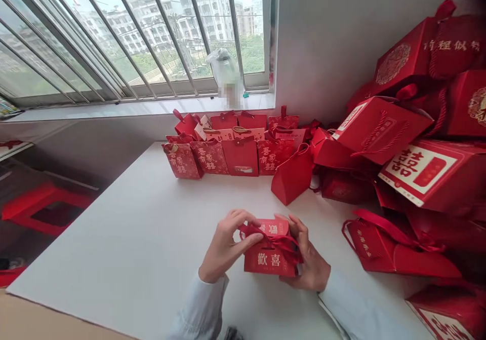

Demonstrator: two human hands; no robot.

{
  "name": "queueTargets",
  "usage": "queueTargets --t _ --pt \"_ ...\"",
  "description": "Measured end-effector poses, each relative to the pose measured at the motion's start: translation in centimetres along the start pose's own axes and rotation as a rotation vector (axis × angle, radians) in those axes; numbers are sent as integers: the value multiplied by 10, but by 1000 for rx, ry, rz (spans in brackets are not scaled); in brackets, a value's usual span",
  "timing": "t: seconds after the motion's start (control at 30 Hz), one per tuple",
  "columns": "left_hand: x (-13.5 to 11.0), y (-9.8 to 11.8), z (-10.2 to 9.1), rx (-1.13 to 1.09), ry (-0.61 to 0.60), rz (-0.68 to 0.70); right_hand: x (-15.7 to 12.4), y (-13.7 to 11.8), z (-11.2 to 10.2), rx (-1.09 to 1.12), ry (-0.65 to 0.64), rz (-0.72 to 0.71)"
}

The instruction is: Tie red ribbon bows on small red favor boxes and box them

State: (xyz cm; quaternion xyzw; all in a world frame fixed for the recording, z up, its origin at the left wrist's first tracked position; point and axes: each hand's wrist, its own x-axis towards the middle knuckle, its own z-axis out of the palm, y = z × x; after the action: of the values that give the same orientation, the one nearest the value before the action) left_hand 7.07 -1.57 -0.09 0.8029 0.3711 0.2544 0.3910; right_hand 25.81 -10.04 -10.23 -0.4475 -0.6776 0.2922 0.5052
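Over the near part of the white table is a small red gift box (270, 260) with pale Chinese characters and a red ribbon (279, 241) across its top. My left hand (231, 243) is closed at the box's left upper side, thumb and fingers pinching at the ribbon. From the right, my right hand (309, 261) wraps round the box's side, fingers over the back edge and thumb low at the front. The fingertips behind the box are partly hidden.
Several red gift boxes (241, 156) stand in rows by the wall under the barred window (163, 36). A larger heap of red boxes (425, 173) fills the right side. On the sill sits a plastic bag (224, 69). The white table (125, 249) has its edge at the left.
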Motion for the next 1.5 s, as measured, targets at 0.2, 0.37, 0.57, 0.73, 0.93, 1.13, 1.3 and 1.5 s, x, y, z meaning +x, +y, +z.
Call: queueTargets --t 0.2,0.37,0.57,0.73,0.93,1.13,1.3,1.5 --pt "-11 26 13 66 86 -132 -2 4 -1 -25 -24 6" --pt "-13 43 26 1 206 -243 -4 1 -1 -8 -51 5" --pt "-11 37 34 -77 225 -352 -4 1 2 -171 -20 -118" --pt "-16 32 34 -96 228 -394 -7 -11 -9 -217 31 -141" --pt "-20 26 31 -175 187 -412 -30 -71 -14 -358 682 -97" --pt "-19 20 30 -229 163 -409 -11 -93 -1 -618 397 134" --pt "-19 20 31 -196 161 -405 3 -90 3 -635 323 109" --pt "-16 23 36 -28 199 -430 -4 -105 10 -833 168 -120"
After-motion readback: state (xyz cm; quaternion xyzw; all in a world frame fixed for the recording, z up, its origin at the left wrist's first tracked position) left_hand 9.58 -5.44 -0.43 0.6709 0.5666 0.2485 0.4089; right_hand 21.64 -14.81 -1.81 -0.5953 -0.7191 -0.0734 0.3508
